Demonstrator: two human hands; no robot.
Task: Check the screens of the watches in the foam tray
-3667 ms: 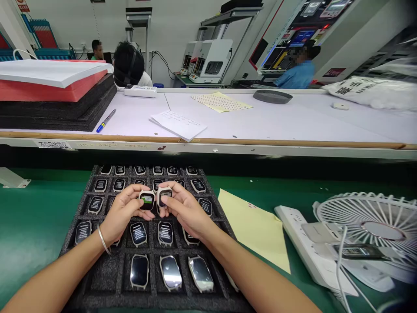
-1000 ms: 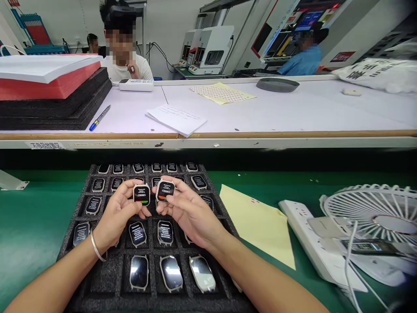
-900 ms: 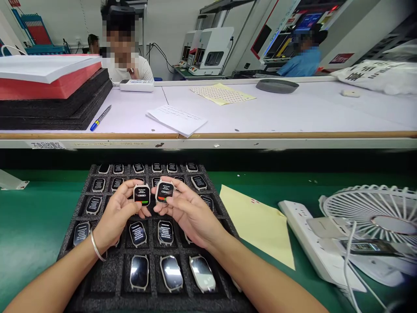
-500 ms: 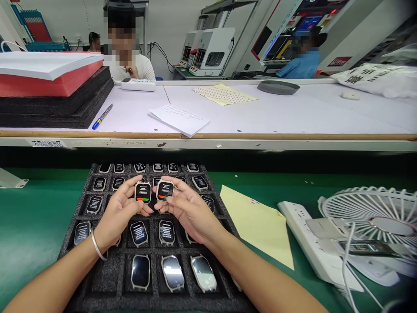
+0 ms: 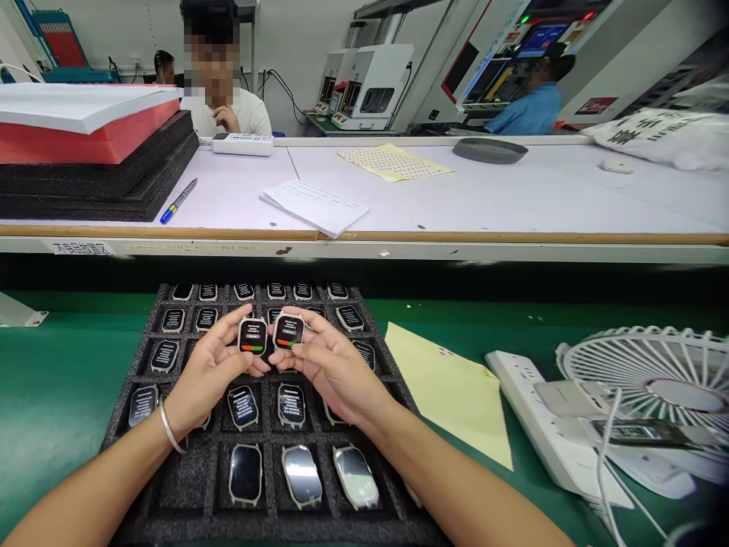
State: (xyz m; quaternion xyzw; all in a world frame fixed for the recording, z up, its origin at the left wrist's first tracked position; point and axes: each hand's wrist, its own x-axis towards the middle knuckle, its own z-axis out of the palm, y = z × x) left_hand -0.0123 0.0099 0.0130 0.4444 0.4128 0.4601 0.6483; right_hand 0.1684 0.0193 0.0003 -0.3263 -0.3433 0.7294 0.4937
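Observation:
My left hand [image 5: 219, 361] grips a strapless smartwatch [image 5: 252, 336] by its edges, screen facing up. In my right hand [image 5: 324, 357] is a second smartwatch [image 5: 289, 331], its thumb resting at the lower edge of the screen. Both lit screens show text, a grey button and a red and green strip at the bottom. The two watches are held side by side, slightly apart, above a black foam tray [image 5: 176, 524]. Several more watches sit in the tray's pockets, most with lit text; a front watch [image 5: 246, 475] has a dark screen. My hands hide some middle pockets.
To the right lie a yellow sheet [image 5: 449, 395], a white power strip [image 5: 552, 433] and a white fan [image 5: 654, 372] with cables. A shelf [image 5: 456, 205] crosses ahead, bearing papers, a pen [image 5: 178, 200] and stacked foam [image 5: 102, 182]. A person [image 5: 228, 106] sits beyond it.
The watch in my left hand has shifted very slightly to the right, toward the other one. My right hand stays nearly still, and both watches remain held.

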